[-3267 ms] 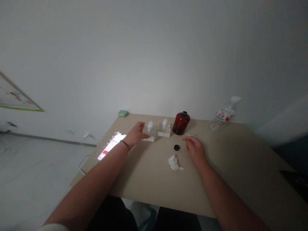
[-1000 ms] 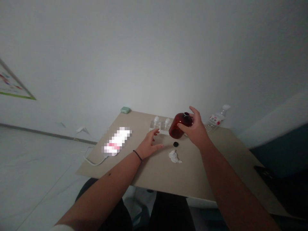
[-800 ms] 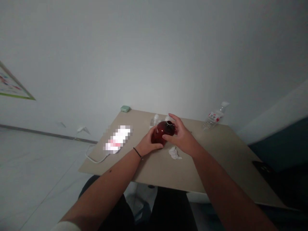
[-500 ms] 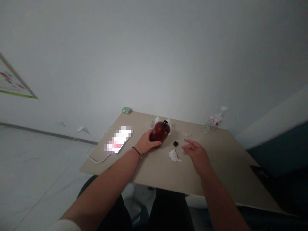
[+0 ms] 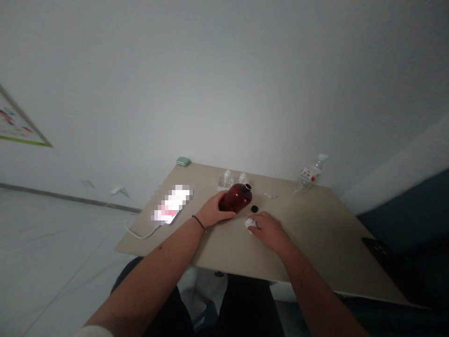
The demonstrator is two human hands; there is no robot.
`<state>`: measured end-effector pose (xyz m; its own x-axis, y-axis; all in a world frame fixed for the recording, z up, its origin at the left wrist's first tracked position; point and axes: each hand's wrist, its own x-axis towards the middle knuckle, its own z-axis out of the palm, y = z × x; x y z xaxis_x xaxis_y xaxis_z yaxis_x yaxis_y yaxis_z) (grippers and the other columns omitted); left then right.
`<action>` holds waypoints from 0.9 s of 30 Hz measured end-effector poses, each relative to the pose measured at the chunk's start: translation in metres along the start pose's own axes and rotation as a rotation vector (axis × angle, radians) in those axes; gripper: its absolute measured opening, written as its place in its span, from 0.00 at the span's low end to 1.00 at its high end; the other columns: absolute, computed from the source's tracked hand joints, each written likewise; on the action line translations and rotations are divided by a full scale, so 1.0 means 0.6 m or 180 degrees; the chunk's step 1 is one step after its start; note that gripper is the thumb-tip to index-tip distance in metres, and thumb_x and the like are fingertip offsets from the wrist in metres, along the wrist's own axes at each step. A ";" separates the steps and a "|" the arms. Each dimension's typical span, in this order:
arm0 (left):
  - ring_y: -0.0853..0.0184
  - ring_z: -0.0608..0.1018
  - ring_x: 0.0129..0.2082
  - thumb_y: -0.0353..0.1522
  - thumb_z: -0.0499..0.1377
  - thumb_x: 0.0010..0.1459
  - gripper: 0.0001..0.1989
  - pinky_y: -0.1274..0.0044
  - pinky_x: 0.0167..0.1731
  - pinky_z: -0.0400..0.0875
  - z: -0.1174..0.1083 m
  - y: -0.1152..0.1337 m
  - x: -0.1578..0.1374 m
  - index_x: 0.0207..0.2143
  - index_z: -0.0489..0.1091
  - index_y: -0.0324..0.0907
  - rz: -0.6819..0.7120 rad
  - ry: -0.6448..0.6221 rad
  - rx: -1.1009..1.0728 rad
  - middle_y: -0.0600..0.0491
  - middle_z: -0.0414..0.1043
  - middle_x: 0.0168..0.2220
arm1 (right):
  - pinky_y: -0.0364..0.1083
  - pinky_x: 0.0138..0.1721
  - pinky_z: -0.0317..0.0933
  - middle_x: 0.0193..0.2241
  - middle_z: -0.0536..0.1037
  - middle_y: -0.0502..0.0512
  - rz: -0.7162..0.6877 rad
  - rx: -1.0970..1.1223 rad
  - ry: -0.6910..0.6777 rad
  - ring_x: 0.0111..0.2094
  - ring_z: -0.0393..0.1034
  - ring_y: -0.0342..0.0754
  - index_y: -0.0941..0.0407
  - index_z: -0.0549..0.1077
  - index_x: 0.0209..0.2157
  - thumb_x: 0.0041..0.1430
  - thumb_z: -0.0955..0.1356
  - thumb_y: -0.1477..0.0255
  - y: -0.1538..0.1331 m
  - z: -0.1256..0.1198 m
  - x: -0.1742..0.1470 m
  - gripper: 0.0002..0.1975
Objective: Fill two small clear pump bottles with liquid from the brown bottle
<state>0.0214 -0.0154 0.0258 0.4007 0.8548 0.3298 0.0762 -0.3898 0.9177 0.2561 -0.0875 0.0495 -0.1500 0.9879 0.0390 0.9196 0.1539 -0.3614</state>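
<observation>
My left hand (image 5: 215,209) is wrapped round a dark red-brown glass bottle (image 5: 237,198), which tilts to the right with its mouth uncapped. To the right, my right hand (image 5: 268,229) pinches a crumpled white tissue (image 5: 250,224) at the tabletop. Just beyond those fingers lies a small black cap (image 5: 254,208), apart from both hands. Behind the brown bottle stand clear small bottles with white caps (image 5: 242,178), partly hidden by it.
On the left of the table (image 5: 224,250) lies a lit phone (image 5: 173,204) with a white cable (image 5: 142,234). A green case (image 5: 183,161) sits at the back left corner. A clear plastic bottle (image 5: 308,174) stands back right, near a small white scrap (image 5: 270,195).
My right hand has come down and left onto the tissue, and its fingers have closed on it. The brown bottle leans further to the right in my left hand.
</observation>
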 end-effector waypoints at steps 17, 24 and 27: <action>0.51 0.75 0.57 0.37 0.71 0.47 0.41 0.59 0.59 0.67 0.006 0.007 -0.007 0.62 0.61 0.43 0.0733 -0.0686 -0.0291 0.42 0.70 0.59 | 0.49 0.40 0.69 0.30 0.82 0.54 0.0309 0.2614 0.0288 0.33 0.76 0.51 0.54 0.81 0.34 0.50 0.70 0.63 -0.053 -0.118 0.017 0.12; 0.50 0.75 0.56 0.38 0.72 0.45 0.41 0.59 0.59 0.67 0.002 0.018 -0.005 0.61 0.63 0.43 0.0799 -0.0722 -0.0025 0.43 0.71 0.58 | 0.53 0.43 0.68 0.33 0.84 0.54 0.0140 0.1850 0.0421 0.36 0.77 0.54 0.52 0.83 0.34 0.54 0.68 0.61 -0.049 -0.134 0.014 0.13; 0.50 0.75 0.57 0.40 0.71 0.45 0.41 0.59 0.59 0.68 0.003 0.019 -0.006 0.61 0.64 0.44 0.0808 -0.0779 -0.0061 0.43 0.72 0.58 | 0.48 0.36 0.67 0.29 0.82 0.53 0.0203 0.2068 0.0362 0.30 0.74 0.49 0.55 0.82 0.40 0.51 0.70 0.62 -0.053 -0.141 0.016 0.16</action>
<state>0.0228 -0.0236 0.0348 0.6119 0.6230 0.4872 -0.0700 -0.5709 0.8180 0.2559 -0.0813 0.1400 -0.0303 0.9960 0.0842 0.5142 0.0878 -0.8532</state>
